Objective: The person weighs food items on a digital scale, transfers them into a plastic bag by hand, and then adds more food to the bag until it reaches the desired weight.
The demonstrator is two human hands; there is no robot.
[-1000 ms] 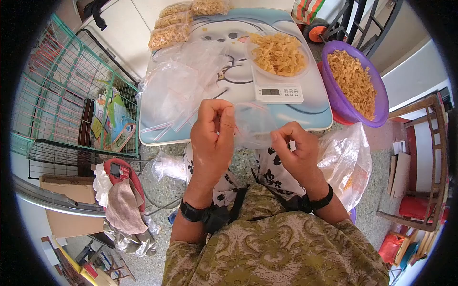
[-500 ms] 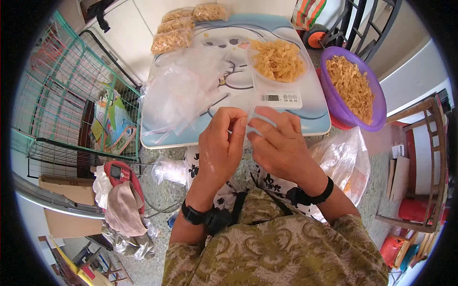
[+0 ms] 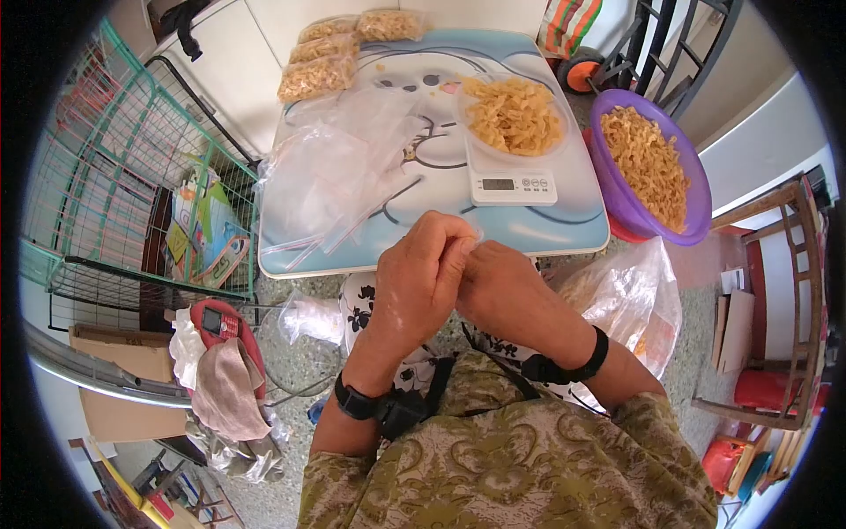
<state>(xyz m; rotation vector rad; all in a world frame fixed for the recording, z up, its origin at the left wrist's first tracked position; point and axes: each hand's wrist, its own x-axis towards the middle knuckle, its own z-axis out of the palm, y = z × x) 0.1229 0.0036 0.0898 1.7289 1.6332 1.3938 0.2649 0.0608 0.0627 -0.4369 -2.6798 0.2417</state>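
My left hand (image 3: 423,278) is closed, thumb against its curled fingers, pinching a clear plastic bag (image 3: 478,234) of which only a small edge shows. Right beside it, my right hand (image 3: 509,289) is curled against the same bag; its fingertips are mostly hidden. Both hands are just off the table's front edge. Beyond them stands a white kitchen scale (image 3: 515,188), bearing a clear bowl (image 3: 567,132) heaped with flat yellowish dried strips (image 3: 514,116). A pile of clear plastic bags (image 3: 317,176) lies at the table's left.
Several filled bags (image 3: 317,78) sit at the back left of the patterned table (image 3: 423,207). At right, a purple basin (image 3: 702,189) holds more strips. A large clear bag (image 3: 639,291) lies below it. A green wire cage (image 3: 132,176) stands at left.
My right hand has come down and inward, its blurred, spread fingers now curled beside the left. My left hand has shifted slightly right and down. Less of the held bag shows.
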